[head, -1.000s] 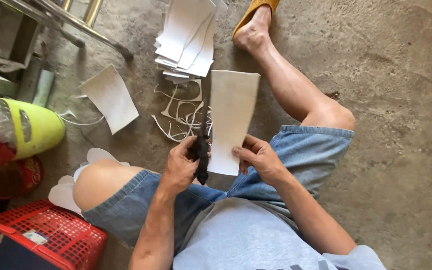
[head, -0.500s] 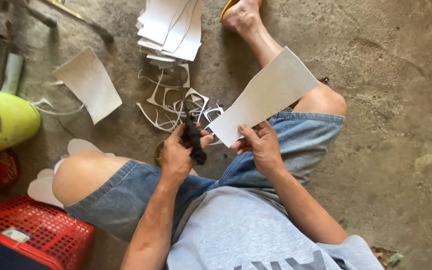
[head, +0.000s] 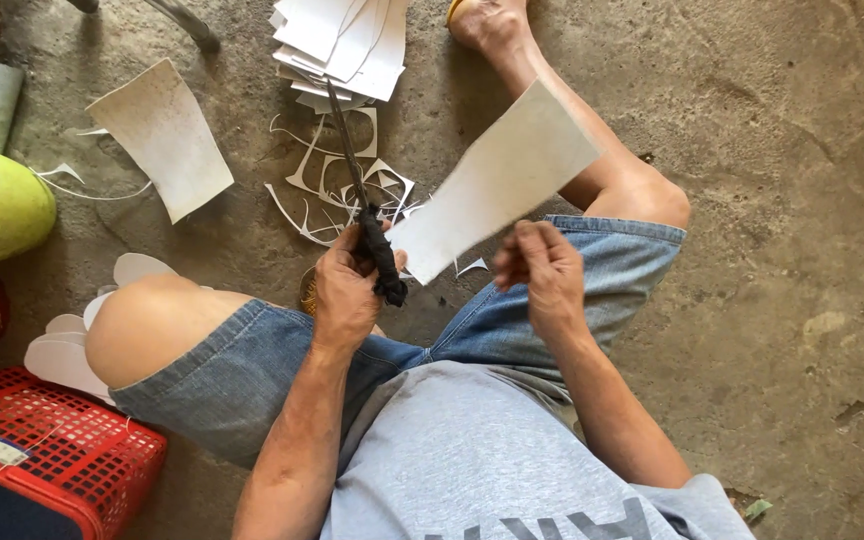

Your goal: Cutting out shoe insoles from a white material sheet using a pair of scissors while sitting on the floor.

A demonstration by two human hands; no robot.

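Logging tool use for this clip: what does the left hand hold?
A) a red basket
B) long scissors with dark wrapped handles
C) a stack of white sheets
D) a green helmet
B: the left hand grips the scissors, blades pointing away beside the white sheet held by the right hand.

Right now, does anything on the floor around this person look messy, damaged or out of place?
Thin curled white offcuts lie scattered on the concrete floor below the stack of white sheets. One loose sheet lies apart at an angle. The left hand grips long scissors; the right hand holds a sheet. Nothing looks damaged.
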